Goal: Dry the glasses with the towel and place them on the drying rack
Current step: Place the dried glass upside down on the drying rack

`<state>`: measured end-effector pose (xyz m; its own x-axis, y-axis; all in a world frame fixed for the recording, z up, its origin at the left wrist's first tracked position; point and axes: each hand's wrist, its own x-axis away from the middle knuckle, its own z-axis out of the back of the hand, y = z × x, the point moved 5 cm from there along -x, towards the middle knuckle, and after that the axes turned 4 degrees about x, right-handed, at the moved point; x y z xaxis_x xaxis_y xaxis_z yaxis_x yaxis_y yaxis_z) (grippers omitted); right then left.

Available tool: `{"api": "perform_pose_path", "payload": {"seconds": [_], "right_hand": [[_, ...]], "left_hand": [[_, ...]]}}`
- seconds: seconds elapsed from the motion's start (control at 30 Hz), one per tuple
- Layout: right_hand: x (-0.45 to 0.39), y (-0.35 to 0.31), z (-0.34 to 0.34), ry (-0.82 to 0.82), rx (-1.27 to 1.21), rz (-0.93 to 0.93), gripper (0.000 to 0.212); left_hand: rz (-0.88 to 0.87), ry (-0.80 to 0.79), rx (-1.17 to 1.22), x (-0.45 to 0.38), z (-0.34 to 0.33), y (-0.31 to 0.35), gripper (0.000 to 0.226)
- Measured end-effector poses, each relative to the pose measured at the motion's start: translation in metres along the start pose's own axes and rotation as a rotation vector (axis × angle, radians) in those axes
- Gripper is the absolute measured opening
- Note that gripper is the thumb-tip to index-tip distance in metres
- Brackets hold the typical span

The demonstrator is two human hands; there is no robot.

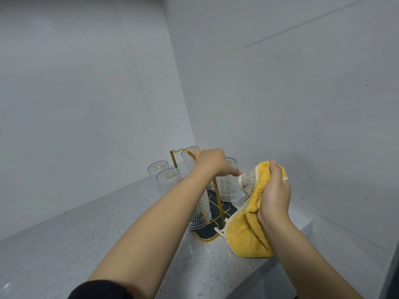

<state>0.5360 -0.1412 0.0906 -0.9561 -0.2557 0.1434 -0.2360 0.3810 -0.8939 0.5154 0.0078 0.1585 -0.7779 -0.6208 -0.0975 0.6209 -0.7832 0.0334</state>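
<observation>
Grey tiled walls (280,83) meet in a corner above a pale speckled bench (64,244), where a person in a black sleeve (101,291) reaches forward with both bare forearms.

Near the corner stands the drying rack (216,203), a gold wire frame rising from a dark tray edged in gold. Clear patterned glasses sit upside down on it: two ribbed ones at the far left (158,171) and just in front of it (168,180), a tall one behind the left hand (189,160), one at the near edge of the tray (198,214), partly hidden by the left forearm, and one on the right side (228,186).

A yellow towel (248,229) with a cream border hangs over the right end of the rack and the bench edge; its grey underside shows at the top.

The right hand (275,193) is clenched around the bunched upper part of the towel, thumb on top. Whether a glass is wrapped inside the cloth cannot be told.

The left hand (212,161) hovers over the top of the rack, knuckles up, index finger stretched toward the towel; the other fingers are curled under and hidden, so whether they grasp the wire or a glass cannot be told.
</observation>
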Motion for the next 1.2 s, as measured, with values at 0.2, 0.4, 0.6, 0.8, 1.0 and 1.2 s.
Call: {"api": "perform_pose_path", "payload": {"seconds": [0.2, 0.4, 0.6, 0.8, 1.0, 1.2], "right_hand": [[0.003, -0.001, -0.001, -0.010, -0.010, 0.005, 0.035], [0.007, -0.001, -0.001, -0.034, -0.023, 0.018, 0.036], [0.027, -0.006, -0.016, -0.279, -0.027, 0.063, 0.033], [0.072, -0.013, -0.050, -0.674, -0.043, 0.031, 0.045], [0.130, -0.001, -0.090, -0.926, 0.181, 0.046, 0.062], [0.193, 0.010, -0.123, -1.067, 0.413, 0.188, 0.042]], "left_hand": [[-0.009, -0.005, -0.016, -0.001, -0.002, 0.001, 0.058], [-0.019, 0.093, 0.121, 0.011, 0.014, -0.006, 0.068], [-0.212, 0.096, 0.853, 0.062, 0.032, -0.008, 0.033], [-0.168, -0.166, 1.197, 0.125, 0.032, -0.042, 0.040], [-0.144, -0.205, 1.361, 0.182, 0.048, -0.107, 0.023], [0.027, -0.028, 1.417, 0.238, 0.063, -0.177, 0.015]]}}
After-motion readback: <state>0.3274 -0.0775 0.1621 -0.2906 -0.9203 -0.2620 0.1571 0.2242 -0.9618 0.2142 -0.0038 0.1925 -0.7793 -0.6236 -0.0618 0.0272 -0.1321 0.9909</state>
